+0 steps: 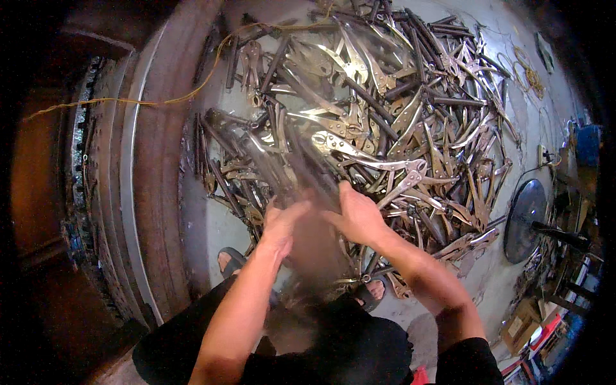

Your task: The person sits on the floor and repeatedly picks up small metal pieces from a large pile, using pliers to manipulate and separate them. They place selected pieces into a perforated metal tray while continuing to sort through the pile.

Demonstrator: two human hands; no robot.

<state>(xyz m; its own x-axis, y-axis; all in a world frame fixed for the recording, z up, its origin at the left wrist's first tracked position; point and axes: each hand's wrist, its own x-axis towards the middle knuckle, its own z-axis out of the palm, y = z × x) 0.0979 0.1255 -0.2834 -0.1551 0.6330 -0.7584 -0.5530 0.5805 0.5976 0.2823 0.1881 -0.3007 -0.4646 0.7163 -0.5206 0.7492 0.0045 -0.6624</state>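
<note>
A big heap of metal locking pliers [410, 176], many with dark handles, lies on the floor in front of me. My left hand [282, 226] is at the heap's near edge, its fingers curled about blurred, greyish locking pliers [269, 165]. Close beside it, my right hand [359, 217] has its fingers bent around another blurred piece with dark handles [314, 160], which looks like locking pliers too. A hazy smear over the middle of the picture hides the fingertips and the space between my hands.
On the left runs a brown upright structure with a metal edge [131, 160]. A yellow cord [212, 77] crosses it toward the heap. To the right stands a dark round disc [525, 221] on a stem. An opened cardboard box [521, 327] sits at lower right. My sandalled feet flank the near edge.
</note>
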